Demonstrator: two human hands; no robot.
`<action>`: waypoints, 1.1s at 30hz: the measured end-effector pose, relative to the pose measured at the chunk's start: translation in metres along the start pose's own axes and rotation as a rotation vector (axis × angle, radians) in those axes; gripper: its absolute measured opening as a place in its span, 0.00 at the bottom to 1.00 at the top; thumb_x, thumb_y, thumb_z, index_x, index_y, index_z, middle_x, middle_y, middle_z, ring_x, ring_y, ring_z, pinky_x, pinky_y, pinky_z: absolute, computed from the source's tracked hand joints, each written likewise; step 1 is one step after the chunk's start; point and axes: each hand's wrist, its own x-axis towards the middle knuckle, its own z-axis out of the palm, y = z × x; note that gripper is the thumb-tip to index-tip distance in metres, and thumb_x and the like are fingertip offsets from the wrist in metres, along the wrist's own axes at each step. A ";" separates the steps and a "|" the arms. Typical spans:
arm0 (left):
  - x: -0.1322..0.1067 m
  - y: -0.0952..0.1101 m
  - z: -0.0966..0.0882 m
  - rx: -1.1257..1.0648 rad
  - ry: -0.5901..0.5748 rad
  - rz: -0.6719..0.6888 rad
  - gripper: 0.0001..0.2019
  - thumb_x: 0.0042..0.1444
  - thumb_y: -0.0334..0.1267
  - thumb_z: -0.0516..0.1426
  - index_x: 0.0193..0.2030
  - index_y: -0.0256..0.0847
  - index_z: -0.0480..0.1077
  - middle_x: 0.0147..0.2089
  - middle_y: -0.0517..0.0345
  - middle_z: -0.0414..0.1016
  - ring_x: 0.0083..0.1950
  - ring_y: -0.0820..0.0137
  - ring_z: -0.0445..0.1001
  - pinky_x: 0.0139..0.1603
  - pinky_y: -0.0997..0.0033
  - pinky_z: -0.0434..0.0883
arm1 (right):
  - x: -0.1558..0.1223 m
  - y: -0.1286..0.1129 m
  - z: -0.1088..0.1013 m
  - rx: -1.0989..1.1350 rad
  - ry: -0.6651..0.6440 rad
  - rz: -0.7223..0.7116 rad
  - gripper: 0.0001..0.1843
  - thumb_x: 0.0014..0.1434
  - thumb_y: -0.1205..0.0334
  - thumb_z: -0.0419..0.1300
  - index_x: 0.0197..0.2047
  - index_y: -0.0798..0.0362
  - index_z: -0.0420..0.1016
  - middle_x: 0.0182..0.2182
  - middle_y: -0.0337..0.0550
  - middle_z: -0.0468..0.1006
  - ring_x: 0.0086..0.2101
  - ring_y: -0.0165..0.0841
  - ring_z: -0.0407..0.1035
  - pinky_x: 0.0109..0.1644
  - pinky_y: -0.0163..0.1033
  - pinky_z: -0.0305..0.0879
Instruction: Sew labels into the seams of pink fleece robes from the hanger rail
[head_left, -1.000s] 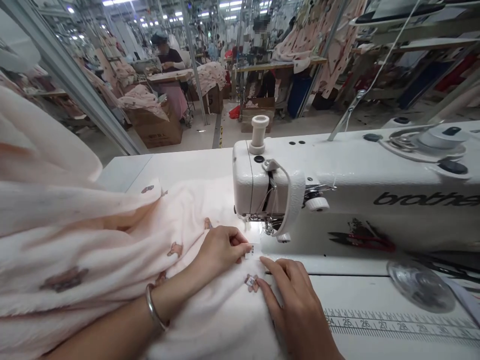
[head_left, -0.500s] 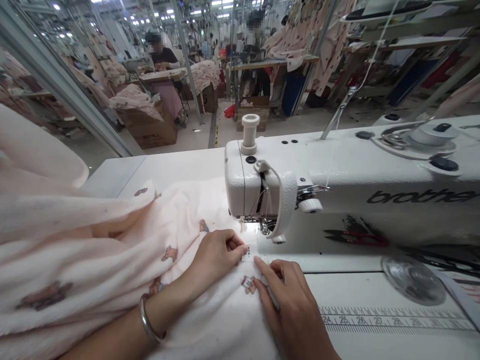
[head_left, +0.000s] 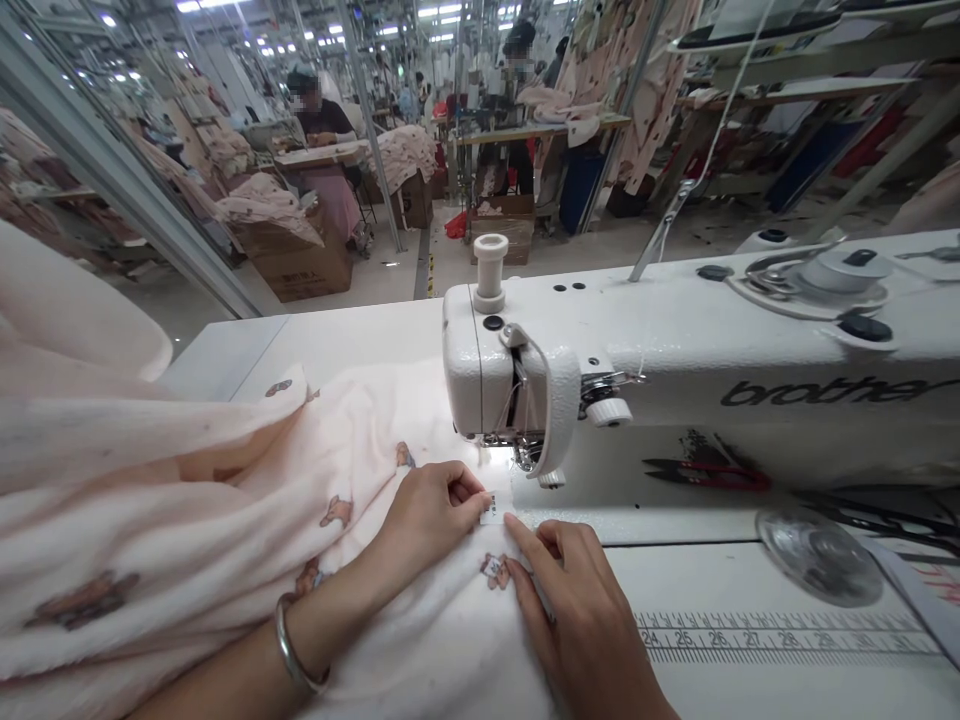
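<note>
Pale pink fleece fabric (head_left: 450,630) with printed brown bear figures lies under my hands and bunches up on the left. A small white label (head_left: 494,508) with dark print rests on it, just in front of the presser foot (head_left: 529,458). My left hand (head_left: 439,510), with a silver bangle at the wrist, is closed, its thumb and forefinger pinching the label's left edge. On the fabric's right edge is my right hand (head_left: 574,585), its index fingertip at the label's lower right corner and its thumb by a bear print. The remaining right fingers are curled, partly hidden.
The white sewing machine (head_left: 510,370) stands over the fabric. Red-handled thread snips (head_left: 709,475), black scissors (head_left: 885,515) and a clear round dish (head_left: 817,555) lie right. A ruler scale (head_left: 780,637) runs along the table. People work beyond, near cardboard boxes (head_left: 300,260).
The view has shifted slightly, so the machine sits a little further left. Both hands keep nearly the same places on the label and fabric.
</note>
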 end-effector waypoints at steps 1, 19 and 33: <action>0.000 0.000 0.000 0.000 0.001 -0.002 0.09 0.50 0.41 0.56 0.28 0.38 0.72 0.26 0.58 0.75 0.28 0.71 0.72 0.29 0.74 0.64 | 0.000 0.000 0.000 0.001 0.002 0.000 0.19 0.62 0.69 0.52 0.56 0.62 0.67 0.36 0.49 0.64 0.36 0.36 0.59 0.37 0.42 0.63; -0.046 0.000 -0.027 0.621 0.025 0.537 0.14 0.62 0.33 0.49 0.54 0.39 0.66 0.57 0.48 0.68 0.57 0.61 0.68 0.53 0.62 0.71 | 0.001 0.000 0.002 -0.004 0.047 -0.046 0.18 0.61 0.71 0.54 0.54 0.63 0.68 0.34 0.49 0.64 0.35 0.37 0.58 0.36 0.44 0.62; -0.037 -0.031 -0.018 0.785 -0.135 0.888 0.23 0.65 0.35 0.46 0.65 0.31 0.52 0.67 0.42 0.56 0.69 0.64 0.52 0.67 0.62 0.61 | 0.003 -0.001 -0.002 -0.011 0.017 -0.046 0.18 0.62 0.70 0.51 0.56 0.62 0.67 0.34 0.49 0.64 0.35 0.37 0.58 0.36 0.45 0.62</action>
